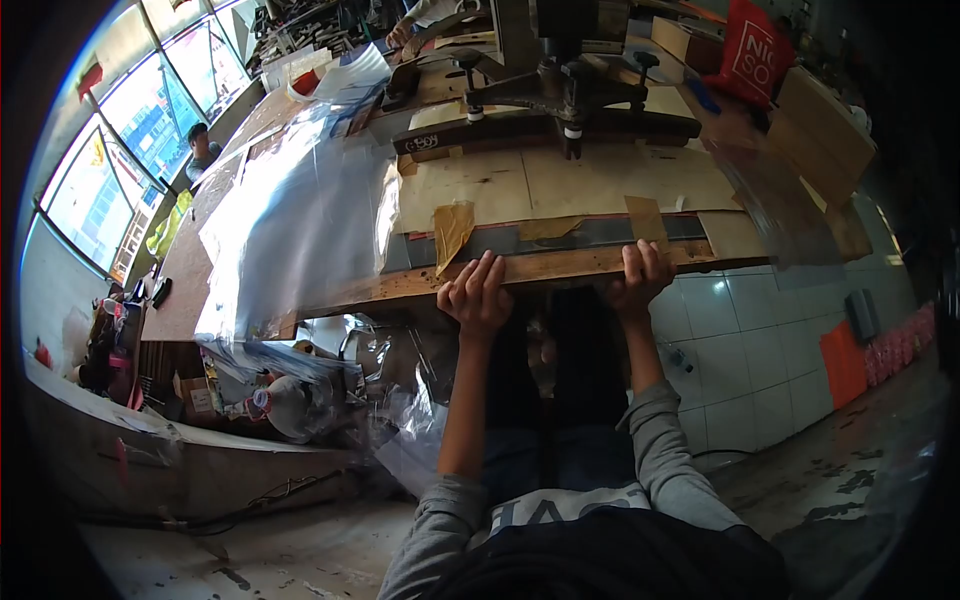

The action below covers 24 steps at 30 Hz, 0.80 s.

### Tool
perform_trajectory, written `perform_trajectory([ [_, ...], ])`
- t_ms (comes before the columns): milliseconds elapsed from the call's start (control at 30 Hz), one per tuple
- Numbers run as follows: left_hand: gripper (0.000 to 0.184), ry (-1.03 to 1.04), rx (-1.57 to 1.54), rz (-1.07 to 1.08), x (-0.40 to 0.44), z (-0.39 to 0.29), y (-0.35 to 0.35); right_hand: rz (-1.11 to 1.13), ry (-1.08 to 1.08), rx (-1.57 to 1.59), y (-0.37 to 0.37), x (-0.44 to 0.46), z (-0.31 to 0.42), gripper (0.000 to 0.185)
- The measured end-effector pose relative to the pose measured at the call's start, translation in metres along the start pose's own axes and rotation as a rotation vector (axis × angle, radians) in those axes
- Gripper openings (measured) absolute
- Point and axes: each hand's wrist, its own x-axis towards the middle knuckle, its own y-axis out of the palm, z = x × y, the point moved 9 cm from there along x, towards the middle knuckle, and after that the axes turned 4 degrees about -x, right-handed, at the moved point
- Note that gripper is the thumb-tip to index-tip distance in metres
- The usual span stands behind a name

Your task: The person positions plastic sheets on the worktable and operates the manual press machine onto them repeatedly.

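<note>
- Wooden rail (pixel 575 264) runs along the near edge of the workbench, right under the person's two hands.
- Fingers of the left hand (pixel 476 297) are bent and close together over the rail; those of the right hand (pixel 640 283) curl over it farther along, well apart from the left. Neither visibly pinches a loose piece; whether they squeeze or only rest, I cannot tell, as the thumbs are unclear.
- Step in hand looks like a hold or pause at the edge; the next move would call for unhooking the fingers before reaching inward.
- Just beyond the fingertips lies a dark grey strip (pixel 490 242), with brown tape (pixel 453 231) near the left hand and another tape piece (pixel 646 217) just above the right.
- Behind that, a pale flat board (pixel 470 192) reaches toward a dark press bar (pixel 560 135); any reach there calls for care about the bar.
- Farther out, clear plastic sheets (pixel 305 225) spread to the left, and a red bag (pixel 750 55) sits at the far right.
</note>
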Motion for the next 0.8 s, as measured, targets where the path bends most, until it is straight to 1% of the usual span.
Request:
perform_trajectory([
  [100, 0.032, -0.028, 0.052, -0.025, -0.015, 0.002, 0.002, -0.005, 0.009, 0.004, -0.001, 0.002, 0.001, 0.05],
  [200, 0.038, -0.079, 0.109, -0.033, -0.036, 0.003, 0.0, 0.008, 0.018, 0.007, -0.001, 0.002, 0.001, 0.05],
  [300, 0.047, 0.021, 0.101, 0.033, -0.053, 0.008, 0.007, 0.022, 0.014, 0.008, -0.003, 0.003, 0.001, 0.049],
  [400, 0.047, 0.036, 0.084, -0.001, -0.066, 0.015, 0.009, 0.024, 0.01, 0.008, -0.003, 0.001, 0.0, 0.05],
  [467, 0.047, 0.036, 0.077, 0.026, -0.075, 0.02, 0.01, 0.021, 0.008, 0.021, -0.003, 0.002, 0.0, 0.051],
  [667, 0.048, 0.041, 0.087, 0.036, -0.077, 0.023, 0.008, 0.023, 0.012, 0.022, -0.005, 0.005, 0.003, 0.056],
  [800, 0.046, 0.036, 0.083, 0.04, -0.075, 0.023, 0.005, 0.027, 0.007, -0.002, -0.005, 0.007, 0.004, 0.055],
])
